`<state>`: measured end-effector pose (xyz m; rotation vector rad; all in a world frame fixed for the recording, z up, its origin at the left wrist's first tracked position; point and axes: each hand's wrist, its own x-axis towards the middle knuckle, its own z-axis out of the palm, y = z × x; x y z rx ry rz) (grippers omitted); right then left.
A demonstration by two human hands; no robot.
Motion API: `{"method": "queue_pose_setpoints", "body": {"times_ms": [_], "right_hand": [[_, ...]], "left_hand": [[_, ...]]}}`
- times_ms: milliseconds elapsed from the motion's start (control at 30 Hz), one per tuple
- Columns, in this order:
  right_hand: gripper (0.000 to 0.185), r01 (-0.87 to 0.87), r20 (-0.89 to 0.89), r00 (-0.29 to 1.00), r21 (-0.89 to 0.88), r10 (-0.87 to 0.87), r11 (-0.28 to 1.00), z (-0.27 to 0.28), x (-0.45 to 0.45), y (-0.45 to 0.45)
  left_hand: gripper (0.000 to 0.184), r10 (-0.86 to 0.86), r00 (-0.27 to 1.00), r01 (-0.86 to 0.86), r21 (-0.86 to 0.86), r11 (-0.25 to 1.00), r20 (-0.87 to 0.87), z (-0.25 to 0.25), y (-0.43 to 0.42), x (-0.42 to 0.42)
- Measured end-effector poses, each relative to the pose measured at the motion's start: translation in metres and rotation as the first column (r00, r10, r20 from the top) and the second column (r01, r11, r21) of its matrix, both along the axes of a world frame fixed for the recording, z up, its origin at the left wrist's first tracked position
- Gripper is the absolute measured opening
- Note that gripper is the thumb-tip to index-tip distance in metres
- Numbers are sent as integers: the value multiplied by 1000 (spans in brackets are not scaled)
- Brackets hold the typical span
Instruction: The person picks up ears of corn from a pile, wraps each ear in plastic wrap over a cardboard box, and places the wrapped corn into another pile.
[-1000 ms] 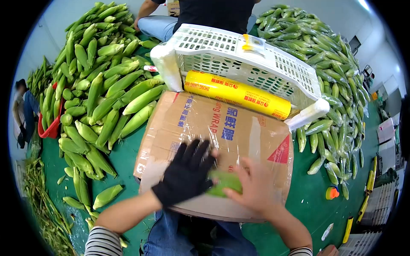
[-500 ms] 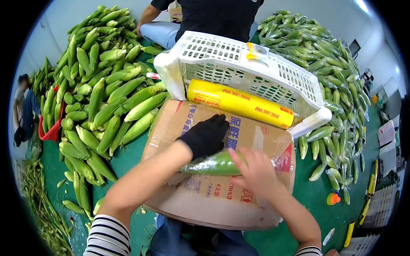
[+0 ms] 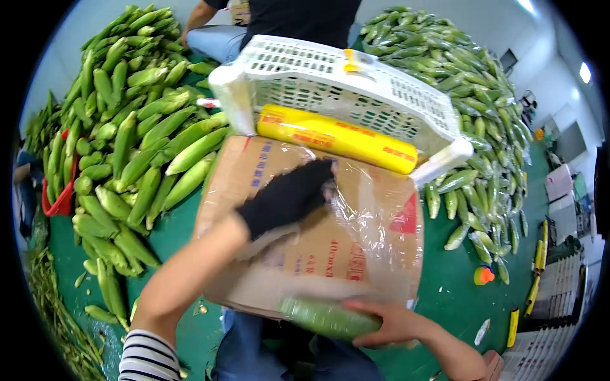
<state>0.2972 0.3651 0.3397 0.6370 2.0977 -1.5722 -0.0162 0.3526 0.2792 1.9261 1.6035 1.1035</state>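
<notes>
My right hand (image 3: 380, 322) holds a green ear of corn (image 3: 327, 316) in clear wrap, low over the near edge of a cardboard box (image 3: 311, 254). The ear is blurred by motion. My left hand (image 3: 286, 198), in a black glove with bare fingertips, is over the middle of the box. Its fingers are closed at clear cling film (image 3: 356, 213) that lies wrinkled and shiny across the cardboard. Just beyond the box rests a yellow roll of wrap (image 3: 337, 138), set against a white plastic basket (image 3: 343, 70).
Unwrapped corn (image 3: 146, 146) is heaped on the left, with a red bag (image 3: 60, 190) among it. Wrapped corn (image 3: 470, 114) is piled on the right. An orange-capped bottle (image 3: 484, 275) stands on the green floor (image 3: 445, 324). Another person (image 3: 298, 25) sits beyond the basket.
My right hand has brought the wrapped corn from the middle of the box toward me, past its near edge. My left hand has shifted slightly, its fingers now curled in. The view has moved slightly.
</notes>
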Motion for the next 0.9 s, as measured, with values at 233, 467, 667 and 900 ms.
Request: {"method": "queue_pose_setpoints", "body": {"times_ms": [233,467,667,900], "right_hand": [[73,170,334,819,-918,-467,-358,-30,-29,-35],[80,289,226,827,-956,-515,44,-57,-38,-27],[46,609,-643,626,48,-442,792,-12,11,-1],[26,263,-665,-323,-746,-673,611,-2,-7,13]], "left_hand": [[57,76,798,-288,267,919,598,-4,-39,64],[9,410,355,-387,-267,883,840,-17,-45,42],[43,654,336,-326,-568,756,677,-16,-113,43],[41,530,419,357,-670,651,738,-38,-159,98]]}}
